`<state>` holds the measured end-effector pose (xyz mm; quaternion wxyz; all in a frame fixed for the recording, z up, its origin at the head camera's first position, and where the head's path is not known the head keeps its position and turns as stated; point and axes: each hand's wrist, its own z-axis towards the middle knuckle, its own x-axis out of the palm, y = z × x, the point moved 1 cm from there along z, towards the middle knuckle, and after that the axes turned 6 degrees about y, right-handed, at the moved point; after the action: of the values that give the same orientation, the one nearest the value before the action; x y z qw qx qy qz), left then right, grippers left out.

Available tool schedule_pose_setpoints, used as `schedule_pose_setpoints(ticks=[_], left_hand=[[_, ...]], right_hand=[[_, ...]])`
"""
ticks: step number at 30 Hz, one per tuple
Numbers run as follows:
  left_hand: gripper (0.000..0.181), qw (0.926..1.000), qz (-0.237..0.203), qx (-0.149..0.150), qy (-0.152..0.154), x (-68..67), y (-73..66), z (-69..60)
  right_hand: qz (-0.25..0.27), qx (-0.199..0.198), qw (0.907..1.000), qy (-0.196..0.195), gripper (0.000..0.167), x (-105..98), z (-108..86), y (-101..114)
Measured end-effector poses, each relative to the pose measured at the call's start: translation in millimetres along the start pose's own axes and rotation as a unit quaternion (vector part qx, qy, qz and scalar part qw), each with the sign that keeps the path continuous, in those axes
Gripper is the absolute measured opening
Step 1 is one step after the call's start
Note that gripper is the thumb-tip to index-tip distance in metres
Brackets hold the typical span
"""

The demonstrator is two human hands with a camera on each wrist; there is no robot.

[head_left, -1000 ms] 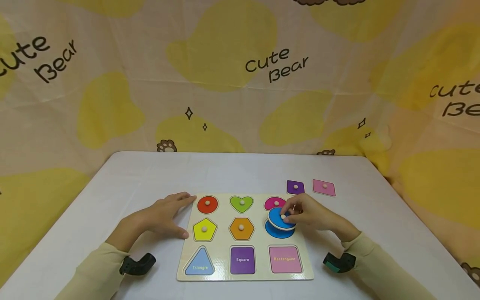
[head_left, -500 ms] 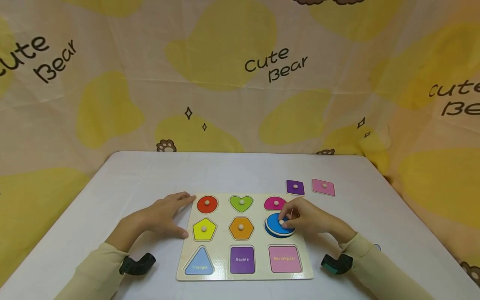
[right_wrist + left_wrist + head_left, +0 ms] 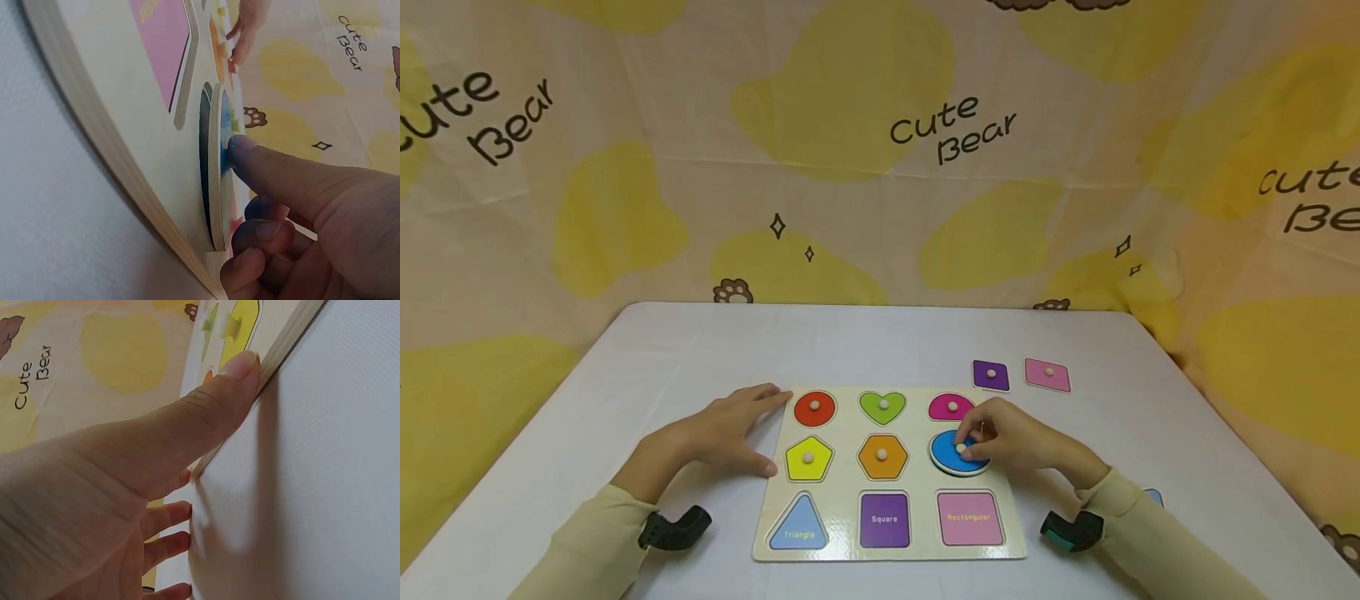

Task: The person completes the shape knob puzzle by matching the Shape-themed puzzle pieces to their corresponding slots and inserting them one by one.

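Evidently the step in hand is seating the blue oval piece [image 3: 946,453], at three o'clock on the puzzle board [image 3: 846,425] if the orange hexagon [image 3: 882,469] marks the dial's centre. The right hand [image 3: 1009,433] pinches the oval's small knob [image 3: 960,448] between thumb and finger, its other fingers curled in. The right wrist view shows the piece over its recess [image 3: 204,150] but not fully down in it: the pale edge stands proud, with a dark crescent beside it.

The left hand [image 3: 724,429], at nine o'clock, grasps nothing; its fingers are spread, the thumb touching the board's edge.

The next move seems to call for a slight nudge until the outlines agree, then a straight press down, the left thumb bracing the board.

Three spaces lie unfilled, near eight, six and four o'clock; a loose purple square [image 3: 991,381] and pink rectangle [image 3: 1047,381] lie beyond the board towards two.
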<state>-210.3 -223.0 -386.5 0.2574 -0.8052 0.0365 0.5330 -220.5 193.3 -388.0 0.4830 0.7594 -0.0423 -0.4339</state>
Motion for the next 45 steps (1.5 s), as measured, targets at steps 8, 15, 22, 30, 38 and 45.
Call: schedule_pose_setpoints(ticks=[8, 15, 22, 30, 38, 45], left_hand=[[0.103, 1.0000, 0.003, -0.003, -0.002, 0.3, -0.4, -0.1], [0.104, 1.0000, 0.000, -0.001, -0.001, -0.7, -1.4, -0.7], [0.103, 1.0000, -0.001, 0.000, 0.001, -2.3, -1.1, -2.6], [0.101, 1.0000, 0.001, 0.005, 0.002, -3.6, -1.6, -2.4], [0.101, 1.0000, 0.002, 0.006, 0.001, -1.5, -0.5, -1.5], [0.101, 1.0000, 0.003, 0.006, -0.001, -1.3, -0.8, -2.0]], right_hand=[[0.002, -0.002, 1.0000, 0.000, 0.008, 2.3, 0.7, -0.2], [-0.001, 0.004, 1.0000, -0.003, 0.008, 3.6, 0.4, 0.1], [0.003, -0.004, 1.0000, -0.003, 0.008, 4.6, 1.5, 0.4], [0.004, -0.012, 0.9999, -0.003, 0.007, 4.7, 1.0, -0.8], [0.003, -0.005, 1.0000, -0.005, 0.008, 5.4, 0.2, -0.9], [0.003, -0.006, 1.0000, -0.002, 0.007, 5.4, 0.3, -1.8]])
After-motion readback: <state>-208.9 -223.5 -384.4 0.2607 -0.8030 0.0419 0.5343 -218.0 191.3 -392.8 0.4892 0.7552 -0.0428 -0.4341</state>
